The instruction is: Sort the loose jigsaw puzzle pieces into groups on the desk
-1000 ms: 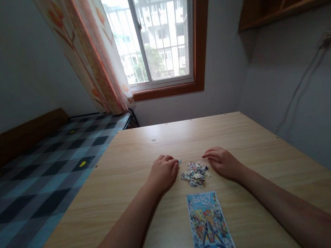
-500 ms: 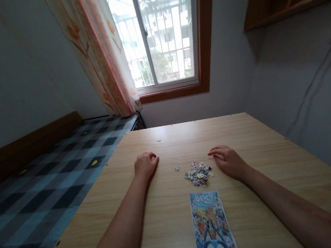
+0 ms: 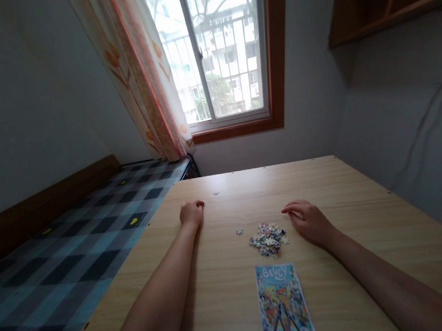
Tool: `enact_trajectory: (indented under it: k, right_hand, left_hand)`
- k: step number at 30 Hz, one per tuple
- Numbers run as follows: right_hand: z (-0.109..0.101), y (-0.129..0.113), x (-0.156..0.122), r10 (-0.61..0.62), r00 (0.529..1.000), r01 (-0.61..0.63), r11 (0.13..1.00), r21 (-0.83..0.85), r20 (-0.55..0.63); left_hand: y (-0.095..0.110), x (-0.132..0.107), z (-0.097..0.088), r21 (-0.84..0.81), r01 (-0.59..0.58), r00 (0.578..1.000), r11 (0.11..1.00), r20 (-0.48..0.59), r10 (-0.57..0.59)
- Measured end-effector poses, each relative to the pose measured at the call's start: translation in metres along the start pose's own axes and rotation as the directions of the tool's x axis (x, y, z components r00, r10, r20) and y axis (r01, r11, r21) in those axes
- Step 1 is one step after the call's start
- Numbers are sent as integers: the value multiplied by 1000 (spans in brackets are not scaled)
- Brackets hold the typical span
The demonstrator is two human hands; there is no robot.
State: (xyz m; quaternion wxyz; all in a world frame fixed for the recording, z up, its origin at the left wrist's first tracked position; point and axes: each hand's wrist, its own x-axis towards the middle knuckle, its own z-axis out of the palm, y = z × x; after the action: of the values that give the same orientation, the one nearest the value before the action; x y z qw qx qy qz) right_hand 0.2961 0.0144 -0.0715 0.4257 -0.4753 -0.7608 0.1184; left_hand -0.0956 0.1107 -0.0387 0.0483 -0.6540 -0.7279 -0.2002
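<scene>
My left hand (image 3: 191, 214) is at the far left part of the table, fingers pinched on a small puzzle piece (image 3: 204, 204) that pokes out past the fingertips. Just right of the pile, my right hand (image 3: 309, 221) rests on the wood with its fingers loosely stretched and nothing in them. The pile of jigsaw pieces (image 3: 267, 240) lies in a loose heap between my arms. One single piece (image 3: 239, 232) sits left of the heap, and another piece (image 3: 216, 193) lies near the far edge. Below the heap is a picture sheet (image 3: 281, 301) headed "Bluey", its lower end cut off by the frame.
The light wooden table (image 3: 352, 288) reaches toward a window (image 3: 229, 54) with a flowered curtain (image 3: 138, 90). On the left stands a bed with a checked cover (image 3: 104, 225). A wooden shelf (image 3: 386, 6) hangs on the right wall.
My left hand has moved away from me toward the table's far left, with the piece in its fingers. My right hand stays beside the heap. The view has shifted slightly.
</scene>
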Motion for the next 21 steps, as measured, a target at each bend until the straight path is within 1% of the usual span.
enact_trajectory:
  k: [4,9,12,15,17,21]
  right_hand:
    - [2,2,0,13,1000,-13,1000,9,15]
    - [2,2,0,54,998,-54,998,11,46]
    - [1,2,0,66,996,-67,998,12,63]
    - [1,4,-2,65,994,-65,998,3,83]
    - [1,5,-4,61,993,-61,998,-5,99]
    - [1,8,-5,77,992,-76,997,-8,100]
  left_hand:
    - [-1,25,7,11,37,999,999,-13,-37]
    - [4,47,22,12,20,1000,1000,-11,-20]
    - [7,50,26,14,-62,998,998,-6,62]
    - [9,48,26,35,-149,989,988,-7,149]
    - [10,46,25,35,-155,988,987,-17,156]
    - [12,45,25,20,-128,991,992,-26,128]
